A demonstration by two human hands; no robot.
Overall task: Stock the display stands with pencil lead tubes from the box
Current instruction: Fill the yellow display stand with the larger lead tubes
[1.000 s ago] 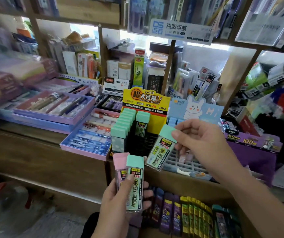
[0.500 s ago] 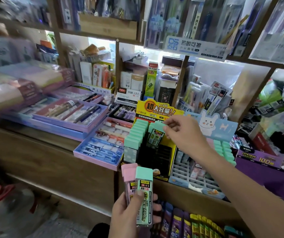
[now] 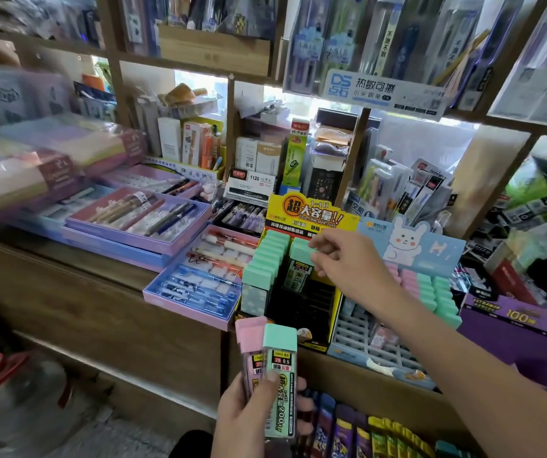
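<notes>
Tray (image 3: 186,309): lies just left of the yellow stand (image 3: 308,213); a dropped tube could be lost among its pens.
Left hand (image 3: 252,414): clasped around a pink tube (image 3: 249,345) and a green tube (image 3: 280,368), held upright below the shelf edge; gripped only by the lower ends, one could slip to the floor.
Row (image 3: 265,259): green caps packed in the stand's left column; could be knocked askew if the neighbouring tube is pushed in at a slant.
Placed tube (image 3: 298,272): at the back of the second column, slightly tilted; full seating cannot be told, and it could tip forward once let go.
Right hand (image 3: 348,269): that tube's cap is pinched between thumb and fingers.
Blue stand (image 3: 411,246): just beside the forearm; its tubes could be brushed over when the arm is drawn back.
</notes>
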